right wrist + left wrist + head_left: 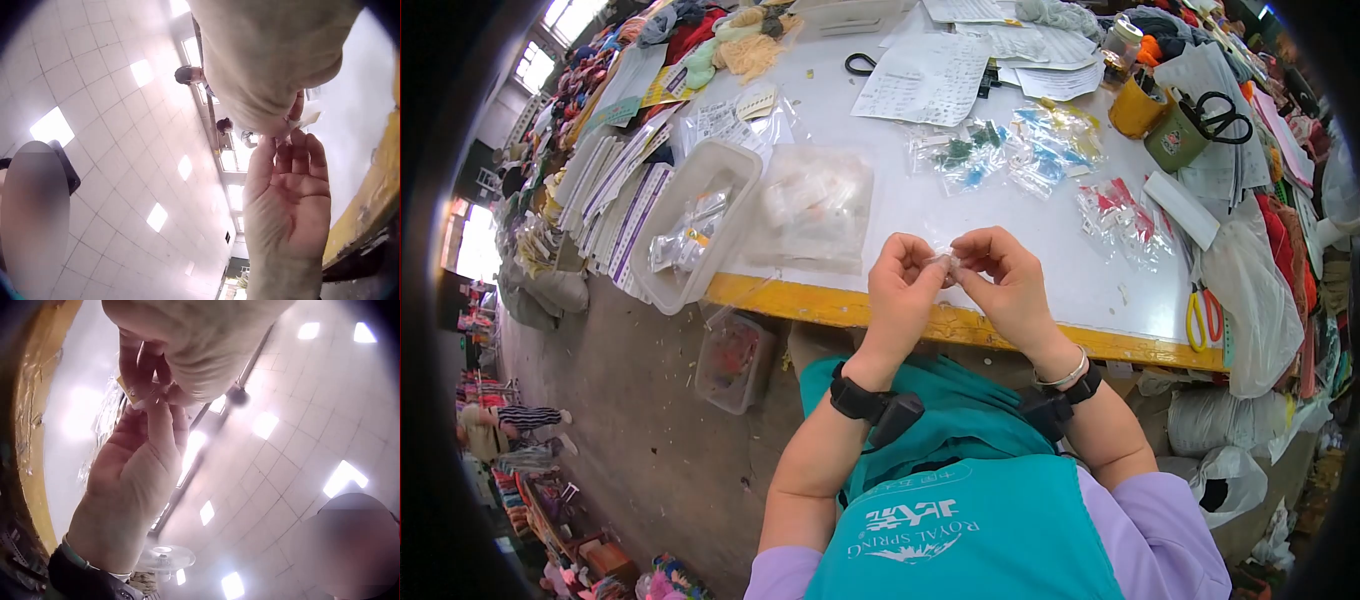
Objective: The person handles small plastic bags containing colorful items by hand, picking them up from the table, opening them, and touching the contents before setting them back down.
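Note:
Above the front edge of the table, my left hand (903, 285) and right hand (1010, 285) meet fingertip to fingertip. Both pinch a small clear plastic bag (149, 400) between thumb and fingers. A small yellowish piece (127, 389) shows beside the bag in the left wrist view; the fingers hide much of both. Beyond the hands lie small clear packets with green and blue contents (970, 152), and packets with red contents (1118, 212) are to the right.
At left stand an open plastic bin (745, 165) with packets inside and a translucent flat container (855, 240). Printed sheets (925, 78) lie at the back. Yellow-and-red-handled scissors (1196, 320) lie near the right front edge; a green can (1175, 145) holds black-handled scissors (1222, 118).

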{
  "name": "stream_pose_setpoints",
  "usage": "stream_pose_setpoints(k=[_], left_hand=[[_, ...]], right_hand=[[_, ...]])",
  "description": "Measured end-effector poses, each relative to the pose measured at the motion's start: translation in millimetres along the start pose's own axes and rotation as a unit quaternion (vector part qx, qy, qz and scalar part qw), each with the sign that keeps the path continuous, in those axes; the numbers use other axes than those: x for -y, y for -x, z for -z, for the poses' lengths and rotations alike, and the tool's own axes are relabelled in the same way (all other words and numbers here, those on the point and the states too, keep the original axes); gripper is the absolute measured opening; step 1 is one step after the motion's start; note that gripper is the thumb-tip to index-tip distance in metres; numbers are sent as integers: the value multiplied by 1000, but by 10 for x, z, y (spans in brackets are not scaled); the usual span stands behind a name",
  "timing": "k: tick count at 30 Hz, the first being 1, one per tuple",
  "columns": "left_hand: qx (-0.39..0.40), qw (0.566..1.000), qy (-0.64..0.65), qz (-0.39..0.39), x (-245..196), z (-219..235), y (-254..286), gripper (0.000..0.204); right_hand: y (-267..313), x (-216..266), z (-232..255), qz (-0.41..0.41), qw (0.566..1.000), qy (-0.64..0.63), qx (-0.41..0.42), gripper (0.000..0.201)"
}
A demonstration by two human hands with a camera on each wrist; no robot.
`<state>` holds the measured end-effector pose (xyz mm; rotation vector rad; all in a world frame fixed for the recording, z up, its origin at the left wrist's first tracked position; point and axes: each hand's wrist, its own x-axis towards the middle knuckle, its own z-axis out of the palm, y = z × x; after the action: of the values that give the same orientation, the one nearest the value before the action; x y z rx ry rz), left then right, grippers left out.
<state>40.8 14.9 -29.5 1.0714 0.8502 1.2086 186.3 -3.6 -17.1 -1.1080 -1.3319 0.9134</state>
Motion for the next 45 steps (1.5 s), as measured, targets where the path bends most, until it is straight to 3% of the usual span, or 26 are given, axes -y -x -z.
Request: stream_pose_setpoints(k=[2, 4, 8, 11, 14, 16, 20, 23, 26, 27, 30, 32, 35, 38, 42, 45], left_hand=[[-6, 1000, 22, 18, -46, -1, 1, 13], [-31, 986, -161, -7, -69, 13, 35, 16], [-63, 893, -428, -124, -118, -38, 45, 18], [-74, 931, -329, -141, -144, -31, 37, 14], [-55, 991, -124, -16, -165, 13, 32, 11], [-27, 995, -91, -14, -179, 56, 21, 10], [15, 995, -82, 58, -314, 102, 54, 5], [-32, 994, -102, 25, -372, 241, 79, 8], [-47, 958, -232, -160, -420, 267, 96, 15], [-7, 929, -307, -209, -552, 197, 125, 17], [42, 877, -399, -263, -626, 120, 148, 19], [55, 867, -420, -263, -626, 148, 132, 19], [115, 858, -431, -253, -635, 170, 119, 16], [141, 866, -423, -226, -661, 208, 111, 14], [156, 834, -501, -174, -747, 362, 77, 14], [189, 799, -531, -210, -770, 425, 56, 13]], right_hand=[[-6, 1, 7, -19, 999, -42, 7, 19], [3, 18, 29, -1, 1000, 14, -8, 20], [-11, 86, 13, 7, 1000, 20, 21, 25], [-48, 56, 73, -24, 996, -79, 41, 31], [-98, 63, 147, 108, 992, 40, 44, 34], [-71, 108, 76, 132, 987, 82, 46, 33], [13, -152, 144, 8, 998, 51, 38, 25], [20, -182, 163, -53, 994, -83, 38, 18], [15, -183, 198, -88, 987, -127, 36, 15], [17, -156, 179, -81, 986, -140, 38, 15], [30, -70, 80, -65, 983, -164, 46, 15], [45, -68, 70, -60, 984, -159, 44, 16], [74, -63, 98, -7, 995, -18, 96, 18], [103, 23, 76, -2, 994, 12, 111, 18], [104, -25, 140, -106, 984, -106, 95, 17], [86, -31, 175, -128, 973, -160, 105, 17]])
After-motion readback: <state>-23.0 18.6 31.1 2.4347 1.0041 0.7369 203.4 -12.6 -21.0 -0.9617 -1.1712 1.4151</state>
